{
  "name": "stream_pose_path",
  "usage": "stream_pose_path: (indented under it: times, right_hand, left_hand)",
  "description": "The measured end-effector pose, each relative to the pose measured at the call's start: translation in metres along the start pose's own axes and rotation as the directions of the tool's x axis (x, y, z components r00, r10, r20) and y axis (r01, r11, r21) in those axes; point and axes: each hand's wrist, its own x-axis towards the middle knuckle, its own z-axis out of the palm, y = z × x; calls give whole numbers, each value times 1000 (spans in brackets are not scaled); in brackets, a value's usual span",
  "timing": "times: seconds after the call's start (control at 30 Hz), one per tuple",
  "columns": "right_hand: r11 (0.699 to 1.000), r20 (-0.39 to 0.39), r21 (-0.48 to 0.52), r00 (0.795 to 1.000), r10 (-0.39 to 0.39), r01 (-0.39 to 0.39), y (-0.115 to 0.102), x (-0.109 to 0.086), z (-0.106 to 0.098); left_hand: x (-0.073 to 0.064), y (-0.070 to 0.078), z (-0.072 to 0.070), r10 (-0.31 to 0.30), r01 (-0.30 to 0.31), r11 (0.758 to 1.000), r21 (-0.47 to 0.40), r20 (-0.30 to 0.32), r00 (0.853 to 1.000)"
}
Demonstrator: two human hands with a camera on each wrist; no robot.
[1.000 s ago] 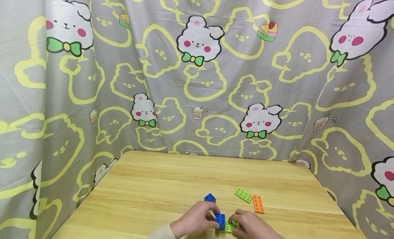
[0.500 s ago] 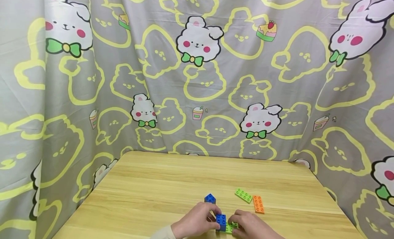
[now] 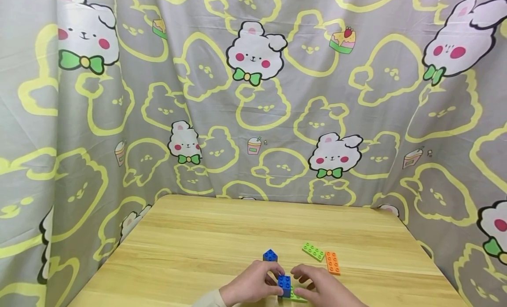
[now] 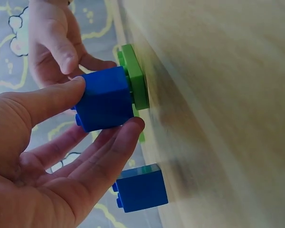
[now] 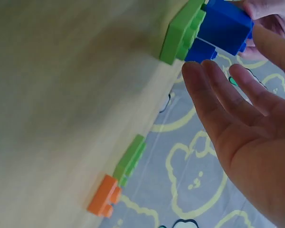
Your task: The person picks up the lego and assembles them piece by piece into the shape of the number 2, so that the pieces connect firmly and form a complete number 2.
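Note:
My left hand (image 3: 251,283) pinches a blue building brick (image 3: 284,286) between thumb and fingertips. That brick (image 4: 106,99) sits on one end of a light green flat brick (image 3: 295,296), with its studs pointing up. Beside the green piece, my right hand (image 3: 322,286) has its fingers apart and holds nothing; in the head view the thumb tip overlaps the green edge. The right wrist view shows the right hand's fingers (image 5: 228,99) extended close to the green brick (image 5: 180,35). Part of the green brick is hidden under the blue one.
Another blue brick (image 3: 270,255) stands just beyond my left hand. A second light green flat brick (image 3: 313,251) and an orange flat brick (image 3: 332,263) lie beyond my right hand on the wooden table (image 3: 206,236). A patterned curtain (image 3: 222,122) surrounds the table.
My right hand's fingers have lifted and spread away from the green flat brick. My left hand keeps its hold on the blue brick, nearly in place.

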Motion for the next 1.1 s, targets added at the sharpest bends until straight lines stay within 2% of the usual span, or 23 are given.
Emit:
stream_pose_path:
  times: [0.2, 0.47, 0.7, 1.1]
  right_hand:
    - [999, 14, -4, 999, -36, 36, 6, 4, 2]
    - [999, -24, 6, 999, -33, 34, 3, 4, 8]
    - [999, -21, 41, 999, -31, 32, 4, 5, 11]
    - [999, -30, 38, 999, -35, 36, -1, 4, 13]
  left_hand:
    - [0, 0, 0, -25, 25, 999, -38, 10, 1000]
    - [1, -1, 2, -63, 65, 996, -63, 20, 998]
    - [-1, -1, 3, -43, 44, 997, -64, 12, 999]
    - [-2, 0, 5, -46, 45, 998, -43, -19, 999]
